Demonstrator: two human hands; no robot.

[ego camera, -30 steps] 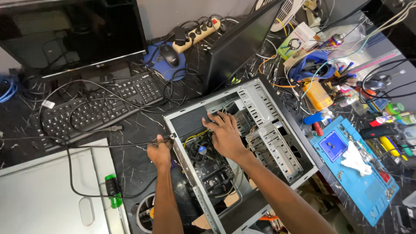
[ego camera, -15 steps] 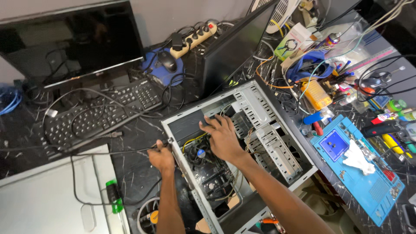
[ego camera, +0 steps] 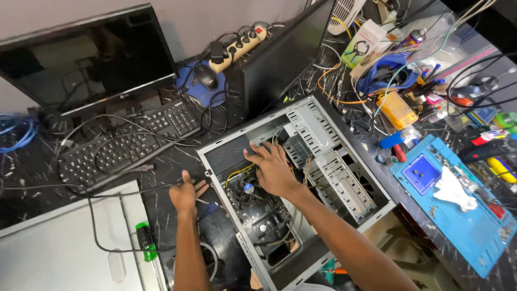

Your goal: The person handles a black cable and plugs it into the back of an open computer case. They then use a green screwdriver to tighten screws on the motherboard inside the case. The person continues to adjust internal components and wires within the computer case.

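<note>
An open grey computer case point(ego camera: 344, 178) lies on its side on the dark desk, its motherboard point(ego camera: 258, 215) and cables exposed. My right hand point(ego camera: 272, 170) reaches into the case, fingers spread and pressing near the top of the board beside the yellow wires. My left hand point(ego camera: 186, 194) rests just outside the case's left wall, fingers pinching a thin black cable point(ego camera: 97, 186) that runs left across the desk.
A black keyboard point(ego camera: 124, 145) and monitor point(ego camera: 81, 59) sit at the left. A power strip point(ego camera: 237, 46) and mouse point(ego camera: 206, 76) lie behind the case. A blue work mat point(ego camera: 458, 215), tools and tangled cables crowd the right. A green-handled screwdriver point(ego camera: 144, 242) lies near a grey panel point(ego camera: 59, 248).
My right hand has stayed inside the case, shifting slightly. My left hand still holds the cable by the case wall. The camera view has drifted a little.
</note>
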